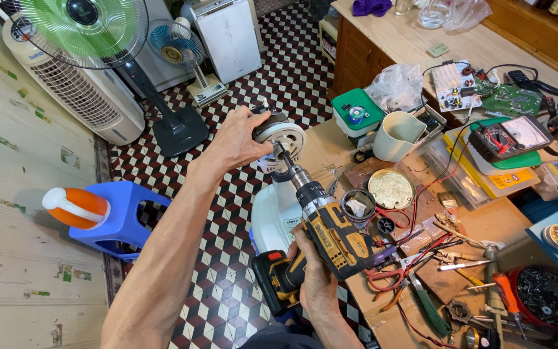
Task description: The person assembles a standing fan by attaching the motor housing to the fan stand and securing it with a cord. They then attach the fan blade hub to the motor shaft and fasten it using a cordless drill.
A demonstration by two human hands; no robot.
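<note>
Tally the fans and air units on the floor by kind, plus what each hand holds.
Pedestal fans: 2, green, blue
White floor units: 2, cooler, purifier
Left hand: 1 round motor
Right hand: 1 yellow drill
Total: 6

My wooden workbench point(485, 223) fills the right side. At its twelve o'clock sits a green-lidded box point(356, 115), with a cream plastic jug point(396, 134) just beside it at three o'clock. Centre holds a round open tin point(391, 189). Toward two o'clock rests a multimeter point(509, 137). Pliers and screwdrivers point(460, 262) scatter at five o'clock, near a red bowl of screws point(544, 295).
</note>
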